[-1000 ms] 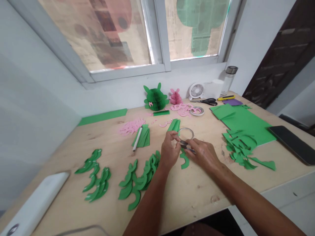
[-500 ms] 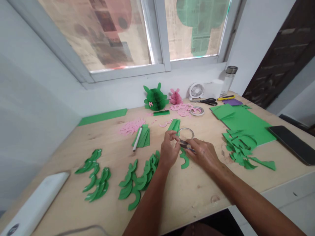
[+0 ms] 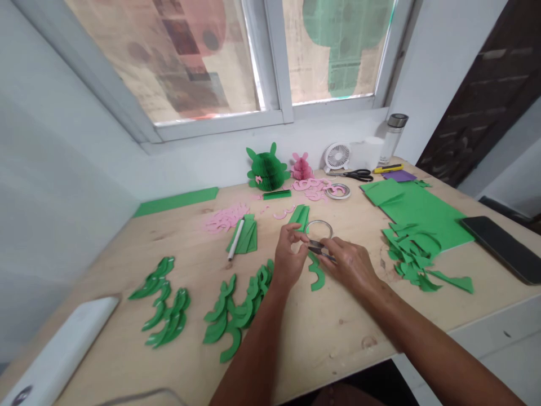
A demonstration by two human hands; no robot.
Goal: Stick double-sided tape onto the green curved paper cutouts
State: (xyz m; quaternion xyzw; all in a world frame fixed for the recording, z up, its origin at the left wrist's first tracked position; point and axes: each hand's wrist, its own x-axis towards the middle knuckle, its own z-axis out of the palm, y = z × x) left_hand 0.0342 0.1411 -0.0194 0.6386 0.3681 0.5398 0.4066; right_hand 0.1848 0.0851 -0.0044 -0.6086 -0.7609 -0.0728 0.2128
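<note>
My right hand is closed on small dark-handled snips, whose tips point left. Close by on the left, my left hand has thumb and fingertips pinched together near the snips' tips; whatever is between them is too small to make out. Just beyond the hands lies a ring of tape. A curved green paper piece rests on the wood between my wrists. Green strips lie behind my left hand. Curved green pieces are heaped left of my left forearm.
Green scraps, a green sheet and a phone lie right. A white marker rests on green strips. Pink cutouts, black scissors, a fan and a bottle are farther back. Left stands a white device.
The snips and my left fingertips have shifted very slightly; both hands stay in nearly the same place.
</note>
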